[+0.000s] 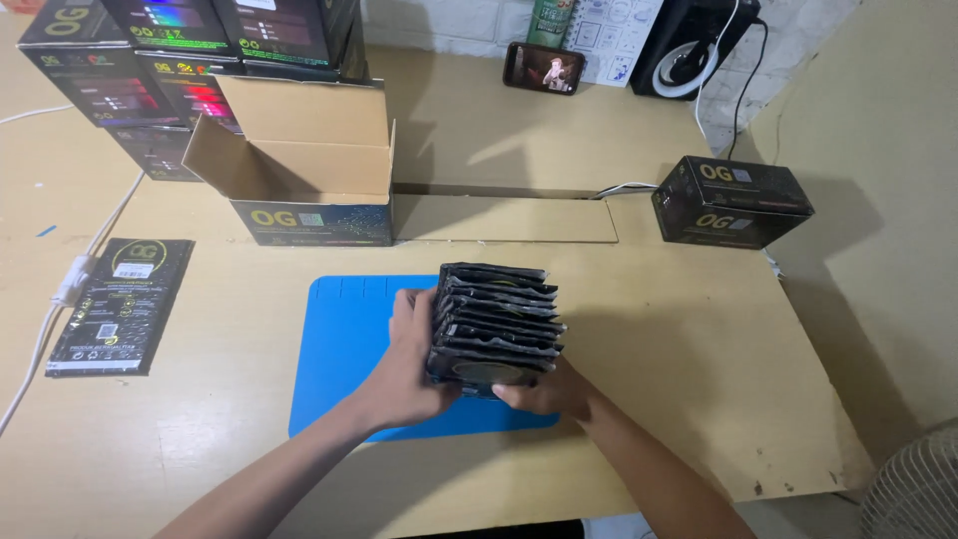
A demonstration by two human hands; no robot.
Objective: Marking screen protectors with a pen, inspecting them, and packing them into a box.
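- The left hand (404, 374) presses flat against the left side of a stack of black pouches (494, 324), fingers wrapped onto it.
- The right hand (544, 391) cups the stack's lower near corner from beneath, so both hands are grasping the stack between them.
- The stack stands over the blue mat (344, 339), near its right edge; whether its base touches the mat or is lifted just above it is hard to tell from this angle.
- The mat lies flat on the tan table (679, 339).
- Well to the left, a single black pouch (122, 304) lies flat on the table, beside a white cable (60, 299) that runs along the table's left side.
- Beyond the mat, an open cardboard box (299, 170) sits with its flaps up, and a flat cardboard flap (504, 215) stretches to its right.
- To the right, a closed black box (733, 200) rests apart from the rest.
- At the far left, stacked dark boxes (170, 60) are piled behind the open box.
- Against the back wall, a phone (544, 68) leans with its screen lit, and a black speaker (689, 45) stands to its right.
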